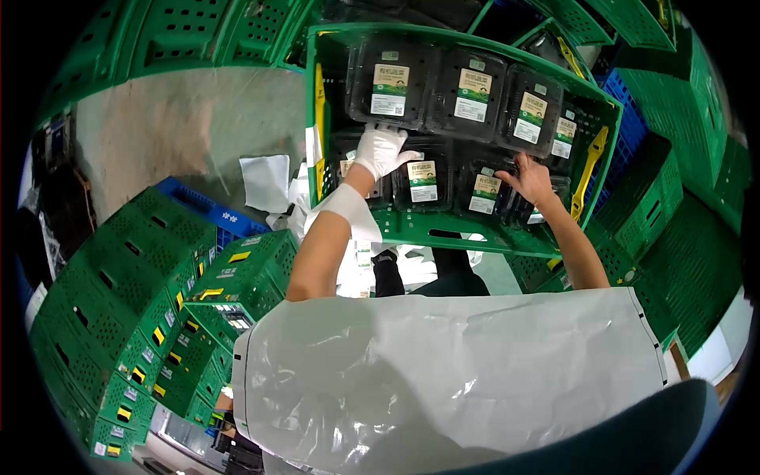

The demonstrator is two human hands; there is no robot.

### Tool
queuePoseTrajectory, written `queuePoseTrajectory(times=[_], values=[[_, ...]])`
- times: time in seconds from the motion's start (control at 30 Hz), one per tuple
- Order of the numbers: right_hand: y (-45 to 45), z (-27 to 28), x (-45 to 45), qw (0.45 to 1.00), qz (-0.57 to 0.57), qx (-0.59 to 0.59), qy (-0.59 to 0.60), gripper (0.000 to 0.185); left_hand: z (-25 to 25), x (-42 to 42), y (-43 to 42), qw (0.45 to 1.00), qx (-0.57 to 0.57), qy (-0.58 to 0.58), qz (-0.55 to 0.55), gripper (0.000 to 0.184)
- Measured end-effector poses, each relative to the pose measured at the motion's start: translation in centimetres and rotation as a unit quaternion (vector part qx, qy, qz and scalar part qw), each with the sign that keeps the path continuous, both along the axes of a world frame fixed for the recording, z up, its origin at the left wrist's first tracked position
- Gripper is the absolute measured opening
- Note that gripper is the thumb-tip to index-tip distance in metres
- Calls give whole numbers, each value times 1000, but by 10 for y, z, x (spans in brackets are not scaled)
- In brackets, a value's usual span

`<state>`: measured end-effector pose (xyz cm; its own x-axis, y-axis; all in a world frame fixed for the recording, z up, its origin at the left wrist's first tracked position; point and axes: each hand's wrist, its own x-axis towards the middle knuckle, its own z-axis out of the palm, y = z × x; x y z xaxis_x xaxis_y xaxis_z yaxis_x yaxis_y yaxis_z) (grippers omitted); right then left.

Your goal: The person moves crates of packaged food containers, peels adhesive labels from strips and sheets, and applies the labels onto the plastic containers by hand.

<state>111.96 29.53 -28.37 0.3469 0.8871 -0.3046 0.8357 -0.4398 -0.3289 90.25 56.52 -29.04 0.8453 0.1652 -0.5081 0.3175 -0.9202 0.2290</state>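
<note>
A large green crate (507,231) in front of me holds several dark clear-lidded plastic boxes with paper labels. My left hand (380,150), in a white glove, has its fingertips at the near edge of the upper left plastic box (419,75). Its thumb sticks out to the right, above a lower labelled box (423,202). My bare right hand (530,180) is over the lower right of the crate, thumb and fingers apart. Its fingertips are close to the near edge of another plastic box (522,83); contact cannot be made out. A labelled box (479,204) lies left of that hand.
Stacked green crates (119,293) stand at the left, beside a blue crate (198,207). More green crates (649,206) rise on the right. White paper (266,180) lies on the floor. A white plastic apron (443,364) spreads below my arms.
</note>
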Motion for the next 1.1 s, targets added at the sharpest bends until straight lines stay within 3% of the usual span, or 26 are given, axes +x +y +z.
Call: queuePoseTrajectory(times=[0.13, 0.33, 0.63, 0.87, 1.0, 1.1], values=[[0, 33, -12, 997, -4, -20, 68, 50, -10, -6, 0, 990, -36, -135, -4, 59], [-7, 51, -25, 993, 52, 98, 42, 43, 34, -24, -17, 971, -71, -222, 46, 48], [-33, 13, 18, 999, -7, -36, 29, 56, 50, -38, -22, 971, -64, -231, 16, 41], [-23, -8, 23, 995, 86, -1, -41, 49, 45, -36, -28, 966, -46, -253, 17, 44], [-18, -13, 17, 999, 8, -31, 7, 51, 51, -37, -33, 965, -55, -257, 15, 40], [-18, -20, 18, 999, 19, 2, 34, 47, 54, -42, -38, 960, -48, -277, 14, 40]])
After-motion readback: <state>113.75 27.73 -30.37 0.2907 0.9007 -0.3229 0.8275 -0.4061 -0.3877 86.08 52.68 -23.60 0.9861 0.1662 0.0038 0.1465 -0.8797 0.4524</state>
